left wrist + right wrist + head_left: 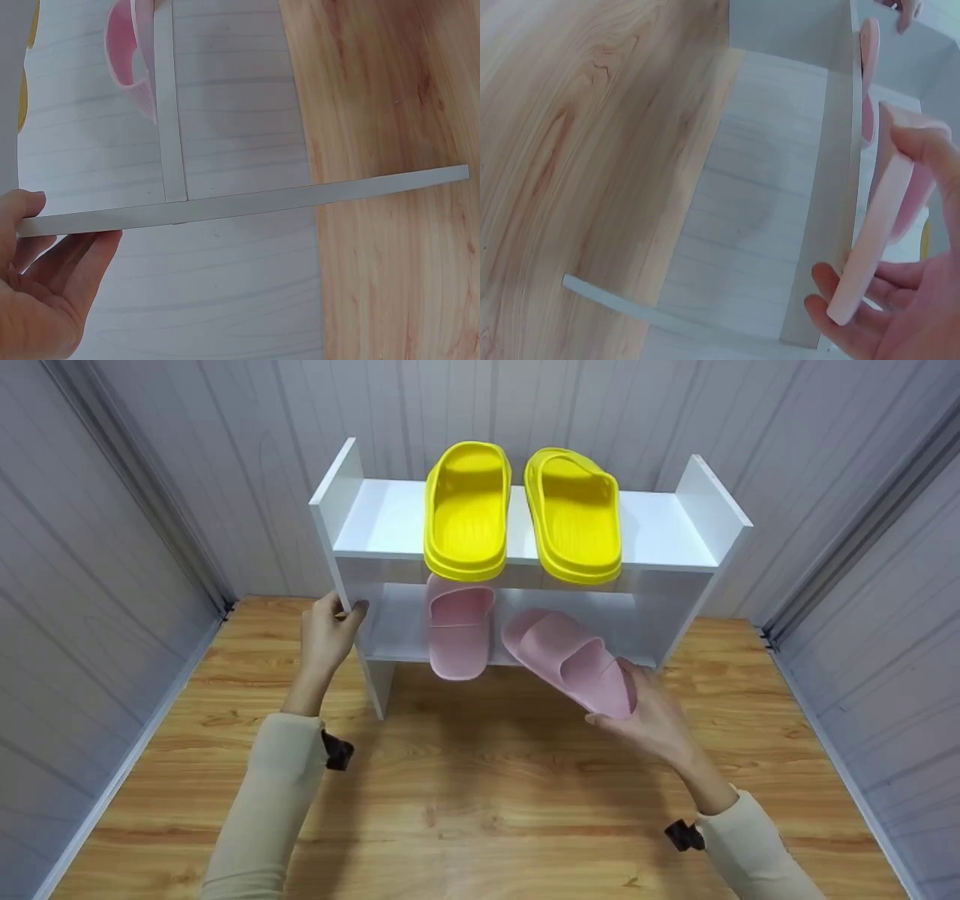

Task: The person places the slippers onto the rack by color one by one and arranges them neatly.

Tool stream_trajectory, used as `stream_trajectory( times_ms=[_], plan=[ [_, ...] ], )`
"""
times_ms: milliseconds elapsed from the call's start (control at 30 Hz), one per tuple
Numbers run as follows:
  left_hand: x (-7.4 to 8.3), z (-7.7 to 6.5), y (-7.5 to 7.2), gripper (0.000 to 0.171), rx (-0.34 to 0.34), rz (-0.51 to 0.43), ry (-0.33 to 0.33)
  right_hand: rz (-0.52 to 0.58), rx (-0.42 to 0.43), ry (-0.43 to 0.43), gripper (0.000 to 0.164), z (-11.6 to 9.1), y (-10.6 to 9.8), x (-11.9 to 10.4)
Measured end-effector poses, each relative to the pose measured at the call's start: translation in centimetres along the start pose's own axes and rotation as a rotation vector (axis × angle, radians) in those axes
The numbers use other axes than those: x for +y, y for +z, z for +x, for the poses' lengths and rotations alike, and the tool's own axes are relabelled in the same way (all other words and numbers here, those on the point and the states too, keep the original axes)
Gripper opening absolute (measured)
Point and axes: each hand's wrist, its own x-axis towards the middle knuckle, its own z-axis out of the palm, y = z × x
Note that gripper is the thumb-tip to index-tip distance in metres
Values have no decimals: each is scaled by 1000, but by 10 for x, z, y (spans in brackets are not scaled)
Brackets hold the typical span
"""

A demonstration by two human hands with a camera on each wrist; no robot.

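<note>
A white two-tier shoe rack (525, 577) stands against the back wall. My left hand (328, 634) grips the front edge of its left side panel, thumb on the inner face; the left wrist view shows the fingers (90, 262) around that panel. With my right hand (652, 712) I hold a pink slipper (570, 660) by its heel end, its toe slanting over the lower shelf. In the right wrist view the thumb and fingers lie on either side of its sole (874, 240). Another pink slipper (460, 634) sits on the lower shelf, toe inward, heel jutting past the edge.
Two yellow slippers, a left one (469, 514) and a right one (576, 517), rest on the upper shelf, heels overhanging its front. Pale panelled walls (112, 547) enclose the sides and back. Wooden flooring (480, 810) lies before the rack.
</note>
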Motion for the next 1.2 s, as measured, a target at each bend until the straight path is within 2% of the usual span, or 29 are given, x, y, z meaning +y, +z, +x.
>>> stream_trajectory(
  times_ms=[133, 433, 733, 900, 1000, 1200],
  plan=[
    [0, 0, 0, 25, 0, -11, 4, -63, 30, -10, 86, 2, 2, -3],
    [1, 0, -1, 26, 6, -19, 0, -174, 46, 77, 83, 9, 6, -11],
    [0, 0, 0, 26, 12, -9, 10, -210, 97, 114, 71, 18, 11, -14],
    [0, 0, -1, 25, 3, -15, 3, -276, 174, 53, 65, 24, 13, -14],
    [0, 0, -1, 25, 1, -14, 0, -301, 192, 12, 61, 28, 12, -15],
    [0, 0, 0, 26, 5, -11, -2, -220, 100, -27, 60, 30, 7, -12]
  ],
)
